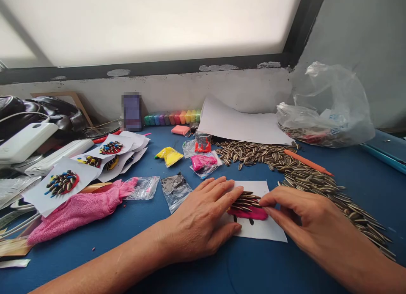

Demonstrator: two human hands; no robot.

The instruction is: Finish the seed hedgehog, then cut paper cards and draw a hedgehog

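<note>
Head view, pink clay, fingers on 2 sides

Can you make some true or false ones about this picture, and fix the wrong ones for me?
1. The left hand and right hand are on opposite sides of the pink clay. True.
2. The tabletop is red. False: the tabletop is blue.
3. The orange stick lies by the striped seeds. True.
4. The fuzzy cloth is green. False: the fuzzy cloth is pink.
5. The pink clay is on white paper. True.
</note>
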